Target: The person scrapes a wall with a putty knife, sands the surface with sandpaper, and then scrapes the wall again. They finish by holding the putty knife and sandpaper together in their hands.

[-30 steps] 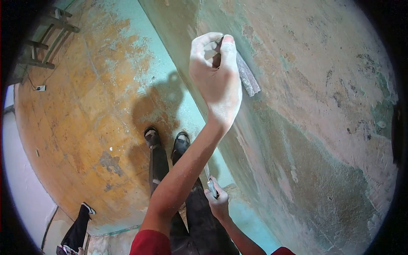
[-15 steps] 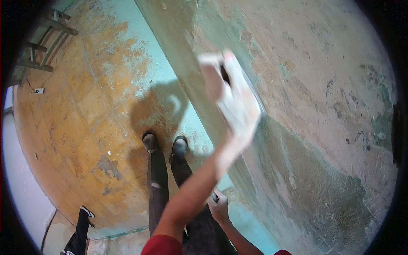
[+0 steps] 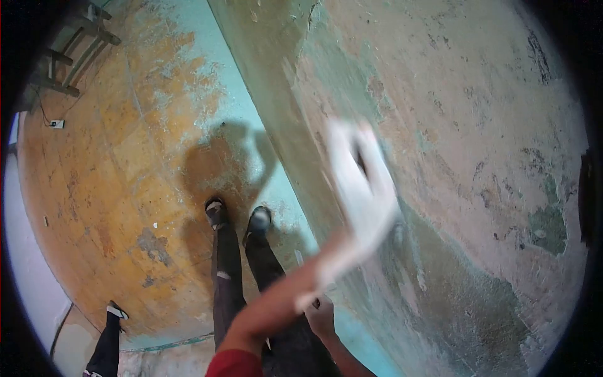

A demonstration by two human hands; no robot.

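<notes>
My left hand (image 3: 364, 188), blurred by motion, reaches across to the right over the patchy wall (image 3: 465, 151). Its fingers are closed round a dark grip (image 3: 361, 162) that shows between them. A flat tool with a thin grey edge lies against the wall under this hand, mostly hidden by it. Lower down, partly behind my left forearm (image 3: 282, 301), my right hand (image 3: 321, 317) is curled closed near my thigh. Something dark shows in its fist, but I cannot tell what it is. Grey-white smears mark the wall below my left hand.
My feet in dark sandals (image 3: 259, 220) stand on the worn yellow floor (image 3: 107, 169) by the wall's foot. A wooden frame (image 3: 81, 56) and a white socket box (image 3: 57, 124) with a cord are at upper left. Another person's leg (image 3: 107, 345) shows at lower left.
My left hand has moved down and slightly right along the wall, still closed. My right hand stays low and closed. The view has shifted slightly.
</notes>
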